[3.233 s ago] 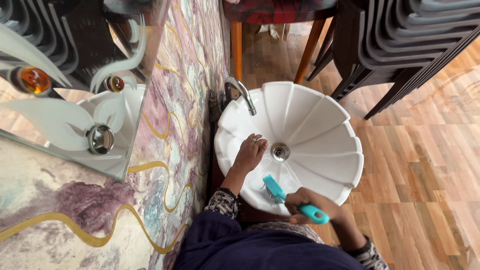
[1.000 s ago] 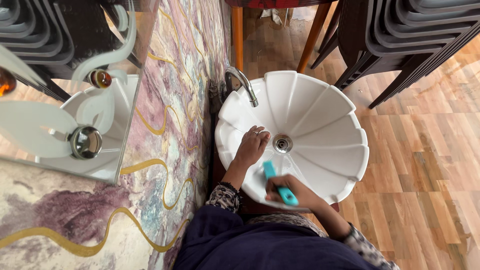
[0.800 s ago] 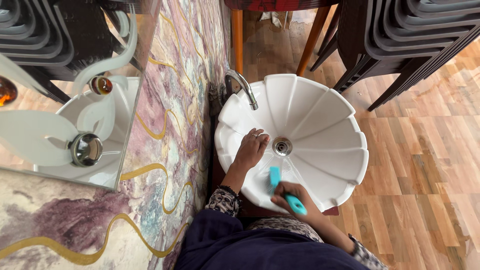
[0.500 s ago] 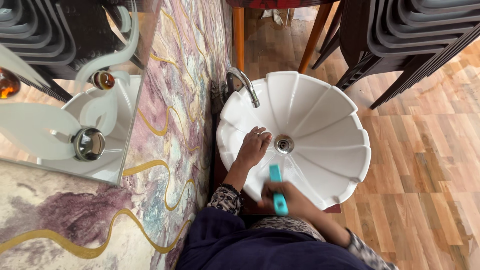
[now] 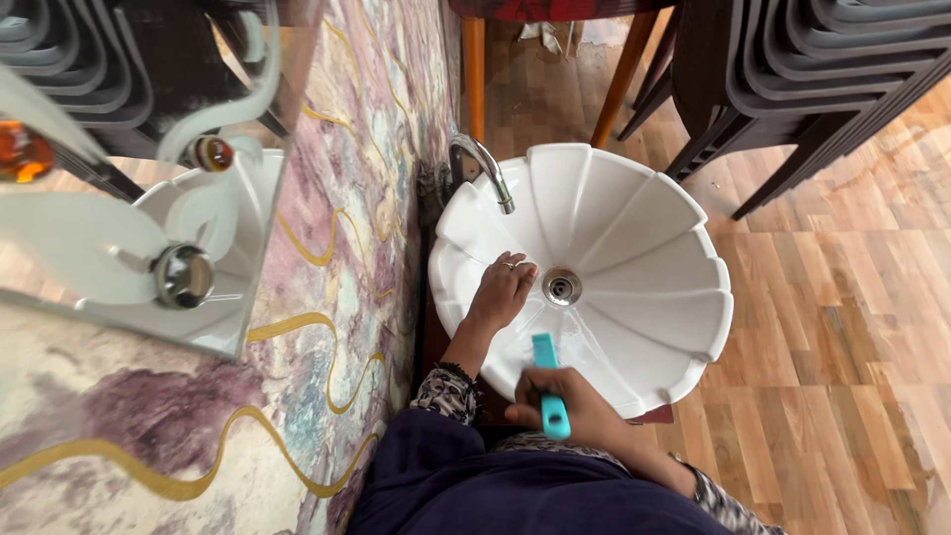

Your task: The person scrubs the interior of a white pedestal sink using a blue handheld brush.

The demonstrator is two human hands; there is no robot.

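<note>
Left hand (image 5: 502, 290) lies flat, fingers loose, inside the white basin (image 5: 654, 213) mid-frame, beside the drain (image 5: 562, 287). Right hand (image 5: 570, 408) is clamped round a teal brush (image 5: 547, 381) at the lower rim.

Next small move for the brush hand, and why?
Probably push the teal brush forward toward the drain: the right hand grips it at the near rim of the white sink, while the left hand rests inside the bowl beside the drain.
</note>
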